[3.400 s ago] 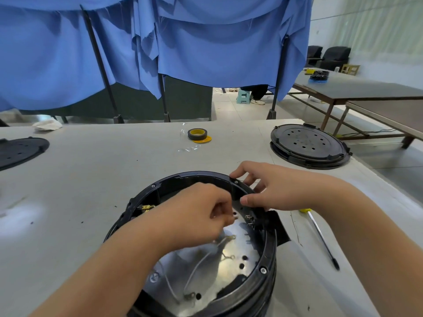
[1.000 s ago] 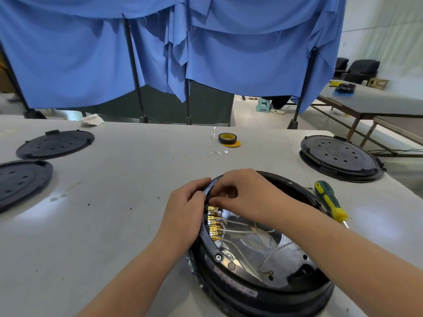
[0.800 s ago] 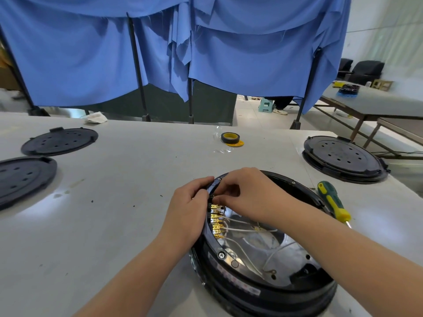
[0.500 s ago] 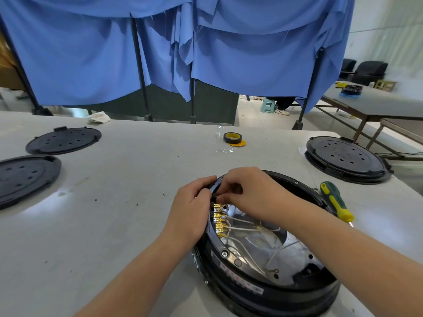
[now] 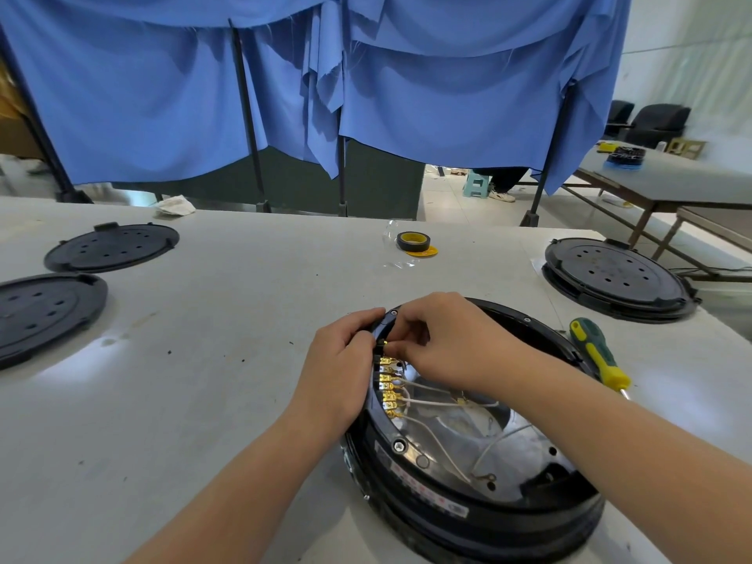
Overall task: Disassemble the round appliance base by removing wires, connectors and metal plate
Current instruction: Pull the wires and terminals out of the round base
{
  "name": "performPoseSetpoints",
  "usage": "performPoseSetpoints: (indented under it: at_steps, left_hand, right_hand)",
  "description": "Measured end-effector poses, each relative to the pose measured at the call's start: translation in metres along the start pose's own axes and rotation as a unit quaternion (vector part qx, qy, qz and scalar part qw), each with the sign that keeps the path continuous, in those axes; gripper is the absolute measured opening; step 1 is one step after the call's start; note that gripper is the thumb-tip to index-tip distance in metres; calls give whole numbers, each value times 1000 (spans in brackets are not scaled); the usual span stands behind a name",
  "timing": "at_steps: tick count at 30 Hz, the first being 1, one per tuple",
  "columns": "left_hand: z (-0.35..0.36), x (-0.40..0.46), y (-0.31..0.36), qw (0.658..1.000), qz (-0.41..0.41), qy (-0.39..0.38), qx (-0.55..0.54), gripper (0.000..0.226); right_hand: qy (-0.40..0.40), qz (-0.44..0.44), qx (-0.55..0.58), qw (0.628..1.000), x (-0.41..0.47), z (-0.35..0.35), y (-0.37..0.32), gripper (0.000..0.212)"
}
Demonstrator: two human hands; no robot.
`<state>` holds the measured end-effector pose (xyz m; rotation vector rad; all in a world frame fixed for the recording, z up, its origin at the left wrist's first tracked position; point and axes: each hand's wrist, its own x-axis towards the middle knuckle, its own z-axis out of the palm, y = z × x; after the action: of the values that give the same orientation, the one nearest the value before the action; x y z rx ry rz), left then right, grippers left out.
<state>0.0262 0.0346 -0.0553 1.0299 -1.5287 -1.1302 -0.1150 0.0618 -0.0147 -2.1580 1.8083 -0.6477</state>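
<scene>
Round appliance base [image 5: 468, 519], black, is being kept open side up on the near right part of the grey table [image 5: 211, 400]; its shiny metal plate [image 5: 451, 437] is being shown inside the ring. Brass connectors [image 5: 388, 386] are being displayed in a row along the inner left wall, with white wires [image 5: 439, 441] being led from them across the plate. Left hand [image 5: 339, 368] is being pressed against the outer left rim, fingers curled over the edge beside the connector row. Right hand [image 5: 443, 343] is being held over the far left of the ring, fingertips drawn narrowly together at the uppermost connector; whether that connector is actually being pinched cannot be told. Screwdriver [image 5: 596, 354], green and yellow handle, is being left just right of the base. Tape roll [image 5: 413, 241], black and yellow, is being kept at the far middle of the table. Black perforated covers are being kept apart: two at left [image 5: 112, 247] [image 5: 40, 311], one at right [image 5: 614, 276]. Blue cloth [image 5: 285, 83] is being hung on poles behind the table.
</scene>
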Motion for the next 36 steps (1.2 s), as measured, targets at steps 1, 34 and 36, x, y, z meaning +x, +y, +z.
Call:
performPoseSetpoints:
  at_steps: [1,34,36]
  left_hand:
    - [0,0,0,1000,-1,0,-1,42]
    - [0,-2,2,1000,-16,-3,-6,42]
    - [0,-2,2,1000,-17,0,-2,41]
  right_hand:
    - [1,2,-1,1000,0,0,0,7]
    - [-13,31,-5,999,-5,-12,10,9]
    - [-5,36,21,999,-6,-14,11,6]
